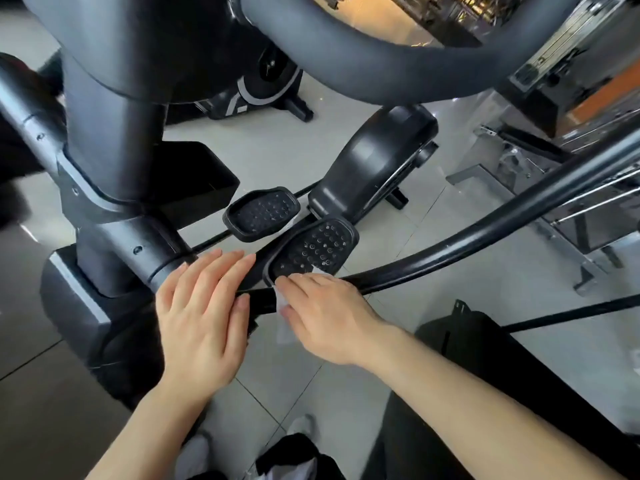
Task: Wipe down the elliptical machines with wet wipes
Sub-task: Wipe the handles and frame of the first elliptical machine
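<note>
Wiping the elliptical's bar
Right hand [325, 317] is pinching a wet wipe [281, 303] on the black bar [450, 251]; left hand [201, 306] is lying flat, fingers straight

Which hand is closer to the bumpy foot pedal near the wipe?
Right. The right hand, holding the wet wipe, has its fingertips at the pedal's near edge. The left hand lies flat beside it, over the frame.

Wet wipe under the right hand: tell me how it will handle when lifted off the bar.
The wet wipe is probably floppy: its free end droops below the right hand. It looks thin, so likely very light. Being damp, it may cling to the black bar.
</note>
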The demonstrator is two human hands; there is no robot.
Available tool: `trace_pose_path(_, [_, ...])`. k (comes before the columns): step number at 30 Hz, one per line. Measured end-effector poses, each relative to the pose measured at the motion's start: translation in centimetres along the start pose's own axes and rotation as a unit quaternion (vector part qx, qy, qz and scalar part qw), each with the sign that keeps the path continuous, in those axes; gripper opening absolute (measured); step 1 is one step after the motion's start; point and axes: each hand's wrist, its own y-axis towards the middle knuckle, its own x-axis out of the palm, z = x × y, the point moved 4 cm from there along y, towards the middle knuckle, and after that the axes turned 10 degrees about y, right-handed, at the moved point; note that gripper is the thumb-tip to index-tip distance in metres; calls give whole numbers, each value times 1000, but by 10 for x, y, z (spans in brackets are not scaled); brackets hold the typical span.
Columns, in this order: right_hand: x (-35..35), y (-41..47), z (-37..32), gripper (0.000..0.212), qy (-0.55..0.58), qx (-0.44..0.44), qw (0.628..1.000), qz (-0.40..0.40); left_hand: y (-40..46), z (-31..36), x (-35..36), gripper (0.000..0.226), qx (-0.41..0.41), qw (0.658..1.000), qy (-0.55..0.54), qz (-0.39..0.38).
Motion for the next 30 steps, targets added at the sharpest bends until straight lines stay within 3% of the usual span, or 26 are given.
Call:
trace_pose_path(4, [-4, -19, 37, 38, -39, -15, 999, -22, 1, 4, 0, 40, 5, 998, 43, -38])
trace_pose_path(9, [-41, -49, 100, 50, -218, 43, 974, -37, 8, 44, 16, 42, 65, 990, 76, -94])
trace_pose_path(15, [-104, -71, 130, 23, -413, 45, 908, -45, 25, 97, 72, 58, 96, 975, 40, -195])
trace_pose_path(17, [-109, -76, 131, 19, -420, 50, 906, -15, 27, 103, 88, 62, 113, 969, 53, -213])
trace_pose_path(23, [-135, -80, 136, 24, -495, 74, 859, -110, 26, 104, 96, 71, 122, 977, 68, -158])
trace_pose_path(27, [-210, -91, 122, 22, -541, 130, 830, -32, 27, 104, 96, 75, 126, 979, 66, -149])
trace_pose_path(28, [-222, -94, 119, 26, -543, 164, 822, -45, 27, 105, 96, 76, 125, 979, 63, -151])
trace_pose_path(30, [-228, -99, 114, 50, -607, 172, 772, -70, 28, 105, 95, 75, 120, 980, 56, -149])
